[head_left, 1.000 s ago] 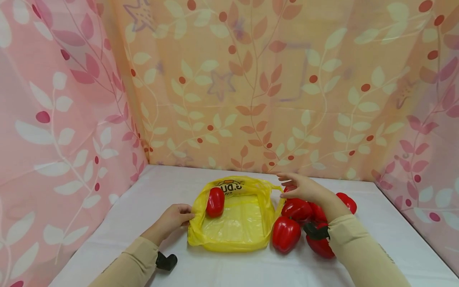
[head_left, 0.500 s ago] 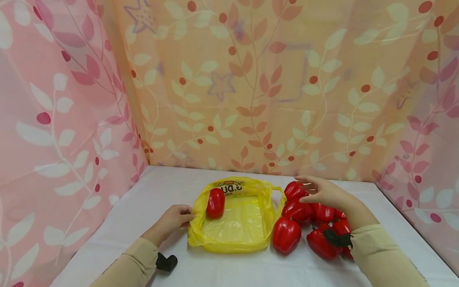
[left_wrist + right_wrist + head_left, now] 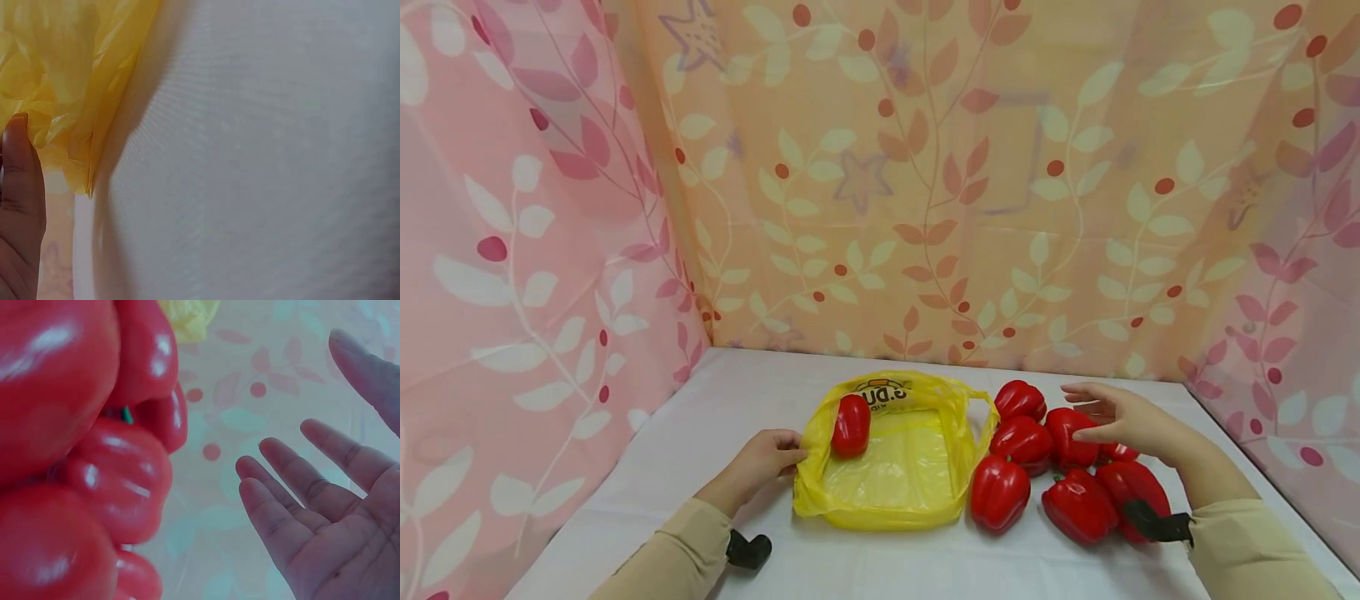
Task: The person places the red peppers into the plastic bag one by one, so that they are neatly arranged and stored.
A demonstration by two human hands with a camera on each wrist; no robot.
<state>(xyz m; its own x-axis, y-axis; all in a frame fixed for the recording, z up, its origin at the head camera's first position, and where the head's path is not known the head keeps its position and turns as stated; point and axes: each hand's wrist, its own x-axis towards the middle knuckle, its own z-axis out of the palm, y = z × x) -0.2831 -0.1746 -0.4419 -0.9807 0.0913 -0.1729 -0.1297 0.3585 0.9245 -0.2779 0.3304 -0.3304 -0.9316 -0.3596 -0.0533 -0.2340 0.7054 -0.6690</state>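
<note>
A yellow plastic bag (image 3: 887, 467) lies open on the white table, with one red bell pepper (image 3: 851, 425) inside at its left. My left hand (image 3: 771, 454) grips the bag's left edge; in the left wrist view a finger (image 3: 22, 187) presses against the yellow bag (image 3: 69, 81). Several red peppers lie right of the bag, among them one at the front (image 3: 999, 492) and one at the back (image 3: 1019, 399). My right hand (image 3: 1108, 417) hovers open just above the pepper pile. In the right wrist view its fingers (image 3: 294, 494) are spread beside the peppers (image 3: 69, 412), holding nothing.
The white-clothed table (image 3: 730, 400) is closed in on the left, back and right by pink and orange leaf-patterned curtains (image 3: 925, 192). Black wrist straps show at my left sleeve (image 3: 748, 548) and right sleeve (image 3: 1153, 525).
My right hand has moved from the bag's right handle rightward to above the pepper pile, uncovering several peppers. The left hand and the bag have stayed put.
</note>
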